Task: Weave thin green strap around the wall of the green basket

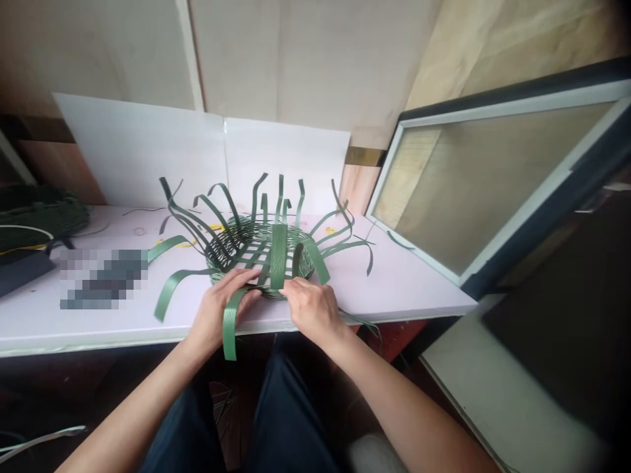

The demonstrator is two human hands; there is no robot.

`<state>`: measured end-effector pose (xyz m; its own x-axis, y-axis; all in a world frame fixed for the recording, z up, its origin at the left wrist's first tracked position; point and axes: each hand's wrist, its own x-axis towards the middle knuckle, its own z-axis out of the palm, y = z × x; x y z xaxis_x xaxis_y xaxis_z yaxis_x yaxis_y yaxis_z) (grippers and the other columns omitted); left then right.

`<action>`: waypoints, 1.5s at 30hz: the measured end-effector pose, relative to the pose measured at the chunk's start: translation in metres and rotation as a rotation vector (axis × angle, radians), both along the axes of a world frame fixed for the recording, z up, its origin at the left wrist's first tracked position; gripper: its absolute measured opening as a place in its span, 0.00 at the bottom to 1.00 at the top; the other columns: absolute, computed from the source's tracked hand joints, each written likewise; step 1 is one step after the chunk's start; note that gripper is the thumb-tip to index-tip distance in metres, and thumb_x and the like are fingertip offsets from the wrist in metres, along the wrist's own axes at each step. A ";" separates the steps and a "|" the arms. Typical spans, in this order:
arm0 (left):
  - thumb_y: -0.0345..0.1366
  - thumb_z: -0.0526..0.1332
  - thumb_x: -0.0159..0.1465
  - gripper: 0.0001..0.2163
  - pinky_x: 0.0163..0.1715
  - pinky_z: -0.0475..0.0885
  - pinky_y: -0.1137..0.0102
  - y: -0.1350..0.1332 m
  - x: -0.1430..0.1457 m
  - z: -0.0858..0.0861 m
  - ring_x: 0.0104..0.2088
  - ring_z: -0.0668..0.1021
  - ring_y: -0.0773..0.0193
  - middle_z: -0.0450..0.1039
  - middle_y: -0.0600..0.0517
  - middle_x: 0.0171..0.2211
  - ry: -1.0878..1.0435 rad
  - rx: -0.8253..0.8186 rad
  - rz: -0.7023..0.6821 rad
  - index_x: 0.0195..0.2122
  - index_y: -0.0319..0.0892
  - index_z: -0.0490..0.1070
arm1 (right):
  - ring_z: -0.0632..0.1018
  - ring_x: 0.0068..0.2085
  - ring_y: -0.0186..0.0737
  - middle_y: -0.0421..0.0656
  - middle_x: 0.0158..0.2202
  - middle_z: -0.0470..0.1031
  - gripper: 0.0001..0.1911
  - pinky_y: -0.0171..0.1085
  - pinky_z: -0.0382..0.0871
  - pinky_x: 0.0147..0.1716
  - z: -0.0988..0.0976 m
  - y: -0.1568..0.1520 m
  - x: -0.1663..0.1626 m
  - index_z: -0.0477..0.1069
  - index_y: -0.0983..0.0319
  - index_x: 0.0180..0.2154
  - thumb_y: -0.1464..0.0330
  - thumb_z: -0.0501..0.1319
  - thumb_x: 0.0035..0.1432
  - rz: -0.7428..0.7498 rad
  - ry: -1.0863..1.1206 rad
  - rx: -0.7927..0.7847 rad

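Note:
A half-woven basket (261, 248) of green plastic strips sits near the front edge of a pale table (404, 282). Loose strip ends stick up and fan out all round it. My left hand (221, 309) rests against the basket's near rim, fingers curled over a green strip (229, 328) that hangs down past the table edge. My right hand (310, 305) presses on the near rim just to the right, its fingers closed on the base of another upright strip (279, 253).
A framed glass panel (483, 184) leans at the table's right end. White boards (197, 154) stand along the wall behind. At the left lie a dark woven heap (39, 210) and a blurred dark object (106, 276). My knees are under the table.

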<state>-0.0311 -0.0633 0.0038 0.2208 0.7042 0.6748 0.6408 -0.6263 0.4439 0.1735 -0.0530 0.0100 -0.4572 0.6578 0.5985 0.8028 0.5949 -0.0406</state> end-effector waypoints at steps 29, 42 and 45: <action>0.28 0.52 0.66 0.07 0.33 0.73 0.70 0.006 0.036 0.006 0.33 0.77 0.63 0.74 0.51 0.33 0.204 0.127 -0.048 0.38 0.42 0.69 | 0.75 0.38 0.36 0.41 0.39 0.77 0.08 0.32 0.60 0.35 0.022 0.003 0.021 0.67 0.60 0.47 0.72 0.56 0.66 0.229 0.023 -0.214; 0.38 0.53 0.69 0.10 0.32 0.67 0.69 0.017 0.025 0.002 0.30 0.74 0.63 0.72 0.52 0.28 0.077 0.036 -0.018 0.33 0.41 0.68 | 0.72 0.30 0.34 0.41 0.39 0.72 0.10 0.35 0.53 0.25 0.027 -0.007 0.023 0.68 0.59 0.45 0.75 0.54 0.65 0.067 -0.256 -0.016; 0.40 0.52 0.69 0.11 0.34 0.66 0.68 0.017 0.019 0.002 0.32 0.74 0.63 0.72 0.51 0.30 0.064 0.002 -0.016 0.34 0.41 0.68 | 0.71 0.30 0.35 0.43 0.39 0.71 0.12 0.36 0.52 0.24 0.027 -0.009 0.021 0.69 0.60 0.43 0.78 0.51 0.64 0.016 -0.318 0.042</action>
<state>-0.0117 -0.0468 0.0055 0.2748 0.6986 0.6606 0.6576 -0.6378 0.4010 0.1943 -0.0618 0.0367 -0.6356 0.6268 0.4506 0.7619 0.6035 0.2352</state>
